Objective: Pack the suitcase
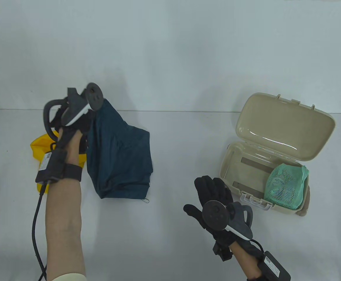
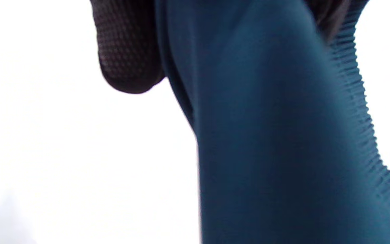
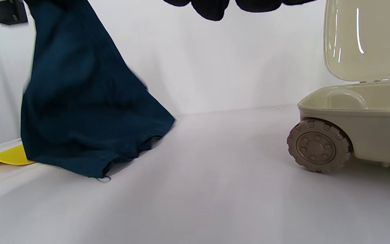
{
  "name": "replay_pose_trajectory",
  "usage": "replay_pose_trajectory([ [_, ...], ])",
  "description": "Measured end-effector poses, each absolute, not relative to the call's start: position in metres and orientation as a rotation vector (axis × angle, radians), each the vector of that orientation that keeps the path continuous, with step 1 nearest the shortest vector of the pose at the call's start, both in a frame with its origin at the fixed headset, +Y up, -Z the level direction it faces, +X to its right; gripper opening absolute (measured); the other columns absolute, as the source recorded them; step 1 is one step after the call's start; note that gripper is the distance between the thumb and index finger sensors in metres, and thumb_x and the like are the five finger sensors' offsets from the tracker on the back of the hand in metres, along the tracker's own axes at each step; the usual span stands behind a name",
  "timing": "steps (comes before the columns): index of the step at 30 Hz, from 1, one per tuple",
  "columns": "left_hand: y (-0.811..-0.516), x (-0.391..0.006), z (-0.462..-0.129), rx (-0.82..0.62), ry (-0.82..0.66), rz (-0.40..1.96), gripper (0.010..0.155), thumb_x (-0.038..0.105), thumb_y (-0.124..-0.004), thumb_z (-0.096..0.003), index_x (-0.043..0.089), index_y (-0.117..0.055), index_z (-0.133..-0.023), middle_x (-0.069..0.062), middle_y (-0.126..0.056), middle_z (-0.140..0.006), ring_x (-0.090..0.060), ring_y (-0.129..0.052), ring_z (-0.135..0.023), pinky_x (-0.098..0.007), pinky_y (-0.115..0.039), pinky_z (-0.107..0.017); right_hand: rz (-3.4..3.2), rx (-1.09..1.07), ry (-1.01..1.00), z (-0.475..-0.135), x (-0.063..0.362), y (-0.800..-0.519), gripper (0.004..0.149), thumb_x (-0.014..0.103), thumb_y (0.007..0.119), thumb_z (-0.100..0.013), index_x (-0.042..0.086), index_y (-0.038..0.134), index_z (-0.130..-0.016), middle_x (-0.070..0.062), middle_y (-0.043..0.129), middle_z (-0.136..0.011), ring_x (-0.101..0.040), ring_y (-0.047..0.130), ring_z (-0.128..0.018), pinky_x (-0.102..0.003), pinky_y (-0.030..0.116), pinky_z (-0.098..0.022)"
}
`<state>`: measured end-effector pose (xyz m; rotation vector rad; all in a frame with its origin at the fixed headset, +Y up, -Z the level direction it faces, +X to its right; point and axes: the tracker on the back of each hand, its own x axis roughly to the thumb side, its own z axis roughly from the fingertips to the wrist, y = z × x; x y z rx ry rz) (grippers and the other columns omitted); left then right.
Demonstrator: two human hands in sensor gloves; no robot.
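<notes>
Left hand (image 1: 79, 117) raised well left of the case (image 1: 276, 164), gripping the top of a dark teal cloth (image 1: 119, 155) — fabric hanging down, lower folds resting on the table (image 1: 170, 234). Fingertip (image 2: 127, 57) pressed against the teal cloth in the left wrist view. Yellow item (image 1: 40, 147) just behind that cloth, farther from the case, flat on the table. Case open, lid tipped back, green mesh bundle (image 1: 286, 187) inside at its right end; wheel (image 3: 318, 145) on the table. Right hand (image 1: 214, 202) just left of the case — fingers spread straight, holding nothing.
</notes>
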<state>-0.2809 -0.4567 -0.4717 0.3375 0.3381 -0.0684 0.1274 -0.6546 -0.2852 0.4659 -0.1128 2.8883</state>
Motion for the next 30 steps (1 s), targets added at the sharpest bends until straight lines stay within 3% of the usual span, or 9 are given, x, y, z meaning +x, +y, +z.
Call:
replay_pose_trajectory([
  [2,-0.400,-0.293,-0.446,0.493,0.426,-0.017,0.047,0.043,-0.075,-0.0468,0.041,-0.074,-0.093,0.016,-0.091,-0.075,0.005,-0.096,-0.025,-0.030,-0.089,-0.048,2.881,0.454,-0.124,-0.285,0.130,-0.653,0.089,0.071,0.047,-0.047,0.015,0.033,-0.115,-0.015,0.043,-0.122,-0.051,0.046,-0.109,-0.064,0.047,-0.075],
  [5,-0.341,-0.282,-0.409,0.663,0.408,0.051,0.047,0.044,-0.074,-0.0484,0.040,-0.072,-0.095,0.017,-0.092,-0.075,0.005,-0.097,-0.028,-0.030,-0.088,-0.050,2.867,0.444,-0.125,-0.286,0.132,-0.652,0.089,0.071,0.046,-0.047,0.015,0.033,-0.115,-0.015,0.043,-0.122,-0.051,0.046,-0.109,-0.064,0.047,-0.075],
  [8,-0.337,-0.240,-0.382,0.739,0.253,0.062,0.047,0.044,-0.073,-0.0503,0.037,-0.069,-0.097,0.016,-0.094,-0.076,0.004,-0.101,-0.034,-0.030,-0.087,-0.052,2.868,0.434,-0.119,-0.287,0.133,-0.653,0.089,0.071,0.046,-0.047,0.015,0.033,-0.115,-0.015,0.042,-0.122,-0.051,0.046,-0.109,-0.064,0.047,-0.075],
  [11,-0.401,-0.178,-0.365,0.708,0.081,0.012,0.049,0.045,-0.072,-0.0505,0.028,-0.070,-0.096,0.013,-0.097,-0.072,0.003,-0.104,-0.033,-0.031,-0.089,-0.049,2.860,0.408,-0.143,-0.287,0.138,-0.650,0.089,0.071,0.046,-0.047,0.015,0.033,-0.115,-0.015,0.043,-0.122,-0.051,0.046,-0.109,-0.064,0.047,-0.075],
  [14,-0.508,-0.123,-0.363,0.506,-0.061,-0.063,0.049,0.044,-0.070,-0.0506,0.025,-0.069,-0.096,0.011,-0.096,-0.076,0.000,-0.109,-0.042,-0.032,-0.089,-0.050,2.853,0.373,-0.162,-0.288,0.144,-0.648,0.089,0.071,0.046,-0.047,0.015,0.034,-0.115,-0.015,0.043,-0.122,-0.051,0.046,-0.109,-0.064,0.047,-0.075],
  [16,-0.596,-0.087,-0.368,0.290,-0.144,-0.097,0.050,0.043,-0.069,-0.0507,0.023,-0.068,-0.096,0.010,-0.095,-0.079,-0.002,-0.110,-0.048,-0.032,-0.090,-0.050,2.850,0.332,-0.176,-0.289,0.149,-0.648,0.089,0.071,0.046,-0.047,0.015,0.034,-0.115,-0.015,0.043,-0.122,-0.051,0.046,-0.109,-0.064,0.048,-0.074],
  [20,-0.696,-0.046,-0.364,-0.039,-0.253,-0.114,0.052,0.044,-0.068,-0.0501,0.023,-0.065,-0.097,0.009,-0.093,-0.084,-0.006,-0.110,-0.059,-0.031,-0.091,-0.049,2.841,0.254,-0.190,-0.292,0.159,-0.647,0.088,0.070,0.046,-0.047,0.015,0.034,-0.115,-0.015,0.044,-0.121,-0.051,0.047,-0.109,-0.064,0.048,-0.074],
  [24,-0.732,-0.010,-0.343,-0.207,-0.400,-0.058,0.058,0.048,-0.067,-0.0497,0.022,-0.060,-0.100,0.003,-0.087,-0.092,-0.014,-0.104,-0.076,-0.036,-0.089,-0.054,2.808,0.195,-0.189,-0.297,0.168,-0.646,0.088,0.070,0.046,-0.048,0.014,0.035,-0.115,-0.016,0.044,-0.121,-0.051,0.047,-0.109,-0.064,0.048,-0.074],
  [30,-0.746,0.012,-0.324,-0.313,-0.571,-0.285,0.077,0.060,-0.063,-0.0460,0.026,-0.038,-0.111,-0.007,-0.058,-0.115,-0.029,-0.076,-0.104,-0.047,-0.075,-0.069,2.785,0.146,-0.177,-0.301,0.175,-0.646,0.087,0.070,0.046,-0.048,0.015,0.035,-0.115,-0.016,0.044,-0.121,-0.051,0.047,-0.109,-0.063,0.049,-0.074],
])
